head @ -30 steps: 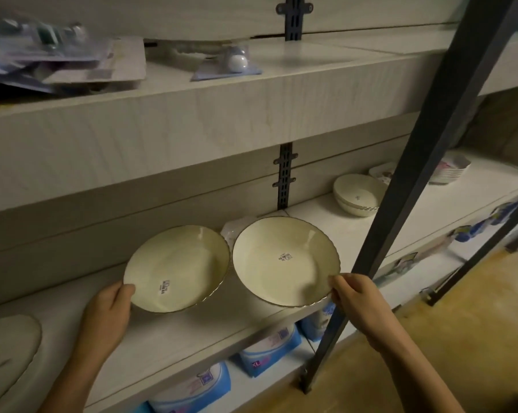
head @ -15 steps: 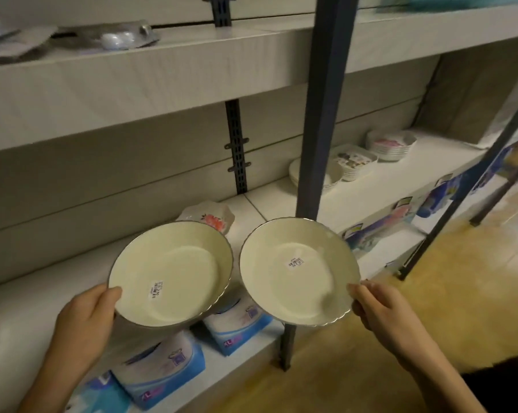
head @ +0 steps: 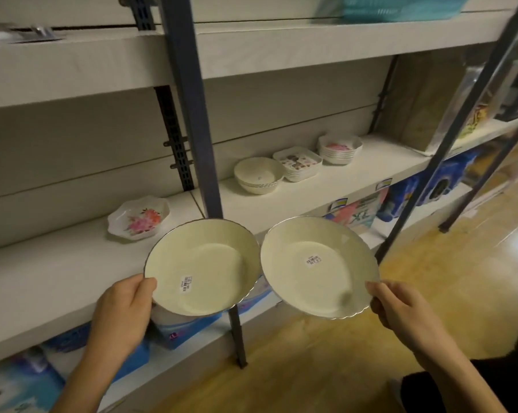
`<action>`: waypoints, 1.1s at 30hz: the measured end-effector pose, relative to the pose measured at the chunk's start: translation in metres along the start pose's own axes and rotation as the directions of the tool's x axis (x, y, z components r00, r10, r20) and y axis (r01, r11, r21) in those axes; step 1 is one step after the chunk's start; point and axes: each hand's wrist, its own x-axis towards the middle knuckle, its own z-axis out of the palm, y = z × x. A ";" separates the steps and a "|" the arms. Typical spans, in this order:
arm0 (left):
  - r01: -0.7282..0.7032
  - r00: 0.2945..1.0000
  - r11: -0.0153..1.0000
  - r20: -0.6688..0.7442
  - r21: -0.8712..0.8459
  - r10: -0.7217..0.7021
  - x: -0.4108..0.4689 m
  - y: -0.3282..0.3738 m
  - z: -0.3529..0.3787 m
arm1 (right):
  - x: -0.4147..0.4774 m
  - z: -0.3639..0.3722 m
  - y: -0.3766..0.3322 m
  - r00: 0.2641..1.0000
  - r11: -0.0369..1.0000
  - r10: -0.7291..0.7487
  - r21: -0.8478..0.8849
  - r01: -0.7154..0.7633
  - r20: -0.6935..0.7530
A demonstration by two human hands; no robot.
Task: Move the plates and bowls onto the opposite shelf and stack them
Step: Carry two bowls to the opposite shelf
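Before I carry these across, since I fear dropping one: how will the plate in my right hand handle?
The right plate looks stiff and glossy, likely glass or ceramic, so probably fragile and a bit slippery. The right hand pinches only its wavy rim, so it could tip. One hand holds it, so it seems fairly light.

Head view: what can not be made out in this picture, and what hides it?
- Price stickers on the left plate and right plate: print too small to read.
- Fingers of the left hand and right hand beneath the plates: hidden by the plates.
- Teal item on the top shelf: blurred, cut by the upper edge.
- The opposite shelf: outside the head view.
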 end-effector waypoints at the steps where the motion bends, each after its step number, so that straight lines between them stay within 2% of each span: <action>1: 0.005 1.000 1.000 0.000 0.003 -0.005 -0.001 0.009 0.010 | 0.003 -0.011 0.006 1.000 1.000 0.014 0.013 -0.013 -0.009; 9: 0.037 0.999 0.999 0.003 0.001 -0.037 0.014 0.069 0.077 | 0.048 -0.082 0.033 0.997 0.998 0.039 0.054 -0.035 -0.061; 16: 0.075 0.997 0.997 -0.008 -0.011 -0.075 0.058 0.095 0.124 | 0.129 -0.106 0.031 0.999 0.999 0.032 0.038 -0.031 -0.017; 27: 0.297 0.949 0.955 -0.115 0.001 -0.295 0.126 0.119 0.159 | 0.312 -0.079 -0.014 0.984 0.992 -0.105 -0.055 0.114 0.145; 33: 0.494 0.851 0.869 -0.197 -0.015 -0.487 0.142 0.121 0.172 | 0.399 -0.027 -0.036 0.957 0.986 -0.138 -0.053 0.157 0.253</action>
